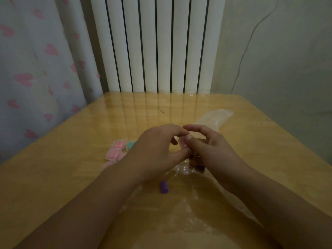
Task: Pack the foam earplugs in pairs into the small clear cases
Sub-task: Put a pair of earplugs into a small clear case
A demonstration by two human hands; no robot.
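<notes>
My left hand [158,150] and my right hand [212,150] meet above the middle of the wooden table [71,177], both gripping a small clear case [183,143] between fingertips. A purple earplug [200,168] peeks out under my right hand's curled fingers. Another purple earplug [164,187] lies loose on the table below my left hand. To the left stand closed clear cases with pink earplugs [117,145], [113,154] and one with teal earplugs [130,145], partly hidden by my left hand.
A clear plastic bag [213,117] lies crumpled behind my right hand, and clear plastic film [188,212] spreads over the table between my forearms. A white radiator [158,44] stands behind the table, a heart-print curtain [36,69] at the left.
</notes>
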